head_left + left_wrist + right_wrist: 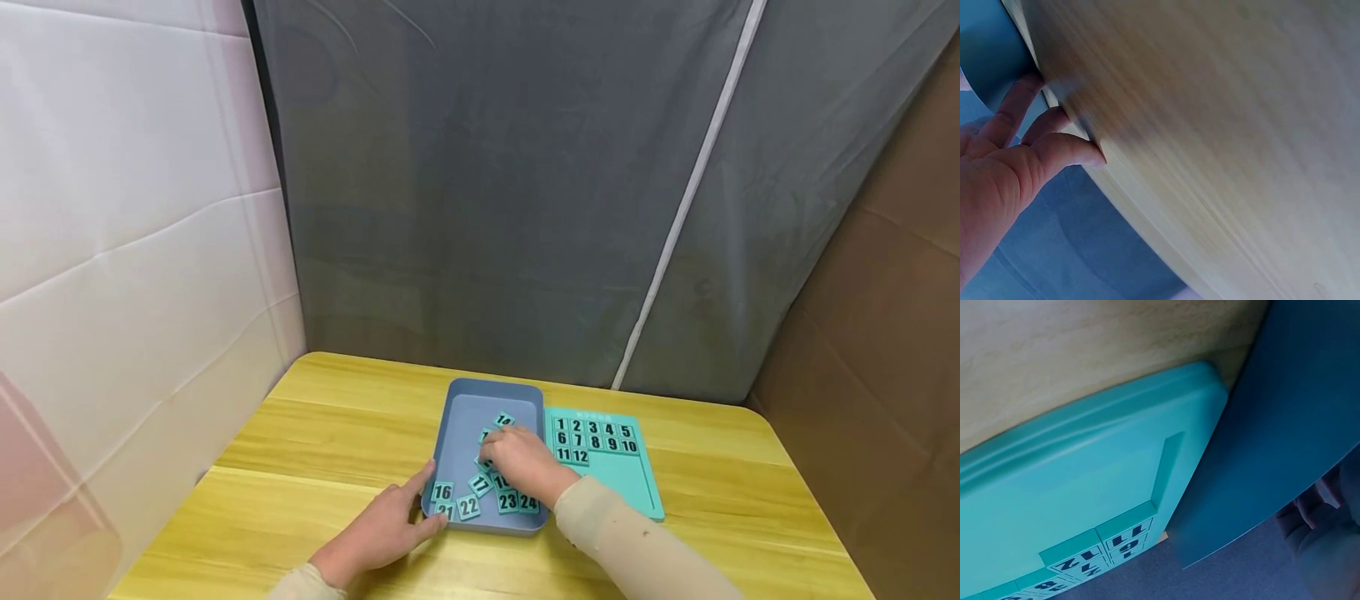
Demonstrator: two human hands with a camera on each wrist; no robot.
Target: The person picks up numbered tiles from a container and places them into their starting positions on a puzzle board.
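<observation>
My left hand (pixel 388 523) holds the near left corner of the blue-grey tray (pixel 491 388), index finger along its side and thumb at the front rim. In the left wrist view, the fingers (pixel 1016 106) are against the tray's outer side. My right hand (pixel 521 460) reaches into the tray, fingers bent down among loose teal number tiles; I cannot tell whether they pinch one. Near the front lie tiles 16 (pixel 442 492), 22 (pixel 468 507), 17 (pixel 480 483), 23 (pixel 507 501) and 24 (pixel 528 502); another tile (pixel 504 419) lies beyond the hand. Others are partly hidden.
Right of the tray lies a teal number board (pixel 622 483), with tiles 1 to 12 in order from its top left. Both stand on a yellow wood-grain table (pixel 337 433). A grey curtain (pixel 480 208) hangs behind, with a white panel (pixel 135 167) at left.
</observation>
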